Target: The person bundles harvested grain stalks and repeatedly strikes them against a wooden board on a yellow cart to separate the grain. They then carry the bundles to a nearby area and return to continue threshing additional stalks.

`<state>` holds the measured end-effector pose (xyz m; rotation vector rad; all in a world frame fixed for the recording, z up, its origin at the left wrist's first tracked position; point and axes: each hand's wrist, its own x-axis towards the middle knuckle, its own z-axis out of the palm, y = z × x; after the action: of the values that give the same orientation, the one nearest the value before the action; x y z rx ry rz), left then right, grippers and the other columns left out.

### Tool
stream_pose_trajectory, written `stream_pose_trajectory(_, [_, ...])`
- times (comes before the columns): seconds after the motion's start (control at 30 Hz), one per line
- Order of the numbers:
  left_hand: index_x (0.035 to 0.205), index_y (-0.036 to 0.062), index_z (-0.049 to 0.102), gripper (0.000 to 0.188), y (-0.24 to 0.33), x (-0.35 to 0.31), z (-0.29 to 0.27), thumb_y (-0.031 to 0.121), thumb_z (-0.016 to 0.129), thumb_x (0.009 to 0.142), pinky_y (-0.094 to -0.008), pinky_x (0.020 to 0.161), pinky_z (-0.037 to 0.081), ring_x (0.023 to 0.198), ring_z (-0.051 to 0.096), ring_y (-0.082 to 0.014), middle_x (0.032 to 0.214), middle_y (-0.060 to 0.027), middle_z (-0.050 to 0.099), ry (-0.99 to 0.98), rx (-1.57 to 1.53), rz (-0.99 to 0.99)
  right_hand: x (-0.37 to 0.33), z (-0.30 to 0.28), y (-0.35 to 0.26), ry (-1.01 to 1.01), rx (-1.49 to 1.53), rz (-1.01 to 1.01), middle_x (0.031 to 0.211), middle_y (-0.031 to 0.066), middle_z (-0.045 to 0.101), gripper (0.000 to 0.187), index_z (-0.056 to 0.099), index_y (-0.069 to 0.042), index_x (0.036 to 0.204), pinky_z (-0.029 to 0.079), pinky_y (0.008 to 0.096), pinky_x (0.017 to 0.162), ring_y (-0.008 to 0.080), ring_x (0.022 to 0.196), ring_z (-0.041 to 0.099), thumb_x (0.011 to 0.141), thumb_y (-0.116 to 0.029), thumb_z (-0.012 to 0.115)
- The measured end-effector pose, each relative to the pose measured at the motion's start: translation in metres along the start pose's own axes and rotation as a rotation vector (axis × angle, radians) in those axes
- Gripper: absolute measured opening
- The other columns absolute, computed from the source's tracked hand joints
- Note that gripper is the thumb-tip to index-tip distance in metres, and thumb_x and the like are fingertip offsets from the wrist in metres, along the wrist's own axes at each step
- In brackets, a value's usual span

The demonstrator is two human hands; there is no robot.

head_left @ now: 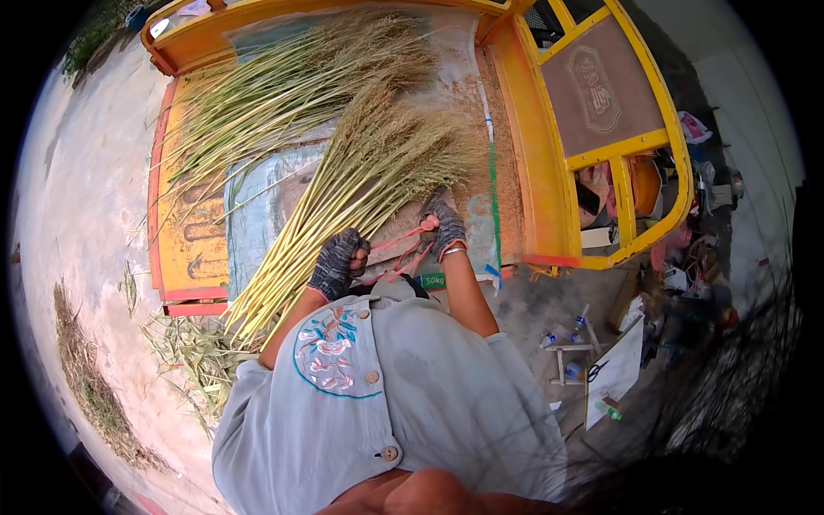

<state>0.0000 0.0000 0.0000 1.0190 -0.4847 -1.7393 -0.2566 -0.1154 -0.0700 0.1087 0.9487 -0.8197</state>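
A sheaf of broomcorn stalks [296,232] with brushy seed heads [403,150] lies slantwise before me, its cut ends pointing down and left. My left hand [335,264], in a dark grey knit glove with bare fingertips, is closed beside the lower stalks. My right hand [448,230], gloved alike and with a bangle at the wrist, is closed around a pinkish-red cord [427,225]. The cord stretches toward my left fingertips, which seem to pinch it. Lower down, a slack loop hangs between the hands. A second heap of broomcorn [292,94] lies farther back.
The stalks rest on a yellow cart bed [199,227] partly covered by a pale blue sheet [257,193]. A yellow frame with a brown panel [598,94] rises at the right. Leaf scraps [197,352] litter the ground lower left; bottles and a white board [614,378] lie lower right.
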Motion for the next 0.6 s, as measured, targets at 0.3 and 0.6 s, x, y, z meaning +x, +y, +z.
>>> stream_pose_trajectory(0.3, [0.075,0.0008,0.049,0.032,0.055,0.035,-0.066,0.029,0.049,0.091,-0.0315,0.055,0.049,0.061,0.051,-0.0183,0.077,-0.0087,0.054,0.039,-0.853,-0.204,-0.056,0.013,-0.035,0.323,-1.018,0.003,0.042,0.0052,0.037,0.022,0.047,-0.008,0.062,0.022,0.0293,0.032,0.0140,0.031,0.032,0.080,-0.021,0.051])
stream_pose_trajectory(0.6, [0.068,0.0016,0.050,0.035,0.064,0.061,-0.124,0.029,0.050,0.090,-0.0332,0.064,0.055,0.068,0.058,-0.0251,0.090,-0.0213,0.060,0.282,-0.994,0.015,-0.039,-0.006,-0.006,0.352,-0.985,-0.061,0.048,0.0030,0.046,0.021,0.054,-0.011,0.064,0.030,0.0279,0.034,0.0137,0.035,0.040,0.080,-0.025,0.050])
